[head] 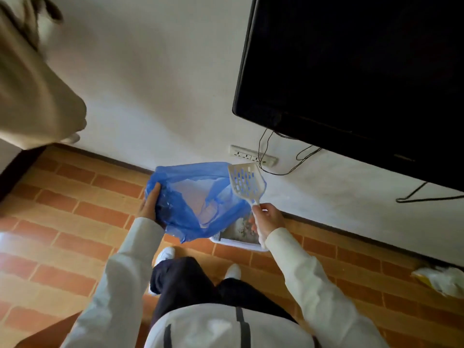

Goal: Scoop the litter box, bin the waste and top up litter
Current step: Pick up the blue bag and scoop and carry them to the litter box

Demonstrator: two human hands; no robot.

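Left hand point(150, 204): curled round the edge of the blue bag point(198, 199); the bag's mouth is held open above the floor.
Right hand point(267, 217): closed on the handle of the white slotted scoop point(244, 182); the blade is raised over the bag's rim.
Litter box point(238, 243): set on the brick-patterned floor point(75, 234) by the wall; partly hidden by the bag.
Television point(364, 71): mounted on the wall above.

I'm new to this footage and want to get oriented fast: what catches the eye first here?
The blue plastic bag in the centre, held open by the left hand. At its right edge, the right hand holds up a white slotted scoop, above the litter box on the tiled floor. A big dark TV fills the upper right.
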